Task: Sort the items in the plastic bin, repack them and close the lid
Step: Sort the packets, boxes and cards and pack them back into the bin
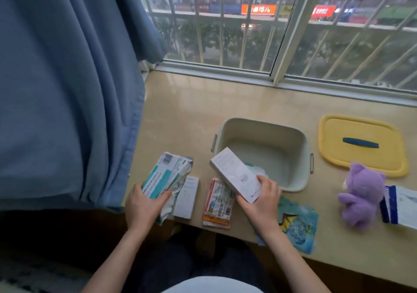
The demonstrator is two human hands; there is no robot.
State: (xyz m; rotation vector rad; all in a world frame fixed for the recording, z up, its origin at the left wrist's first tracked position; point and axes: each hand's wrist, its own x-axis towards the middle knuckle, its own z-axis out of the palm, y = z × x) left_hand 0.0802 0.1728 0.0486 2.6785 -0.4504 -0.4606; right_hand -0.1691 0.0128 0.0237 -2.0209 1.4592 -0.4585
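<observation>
Plastic bin (266, 132) on the counter (203, 112), open and almost empty; yellow lid (361, 146) well apart to its right. Right hand (261, 200) curled round a white box (234, 173), tilted over the bin's near rim: likely to catch on that rim or land crosswise if let go at this angle. Left hand (144, 204) gripping a loose sheaf of teal-and-white packets (164, 173) by one end: liable to fan out and slip. Blue printed packet (297, 222) overhanging the counter's edge beside the right forearm: easily swept off.
</observation>
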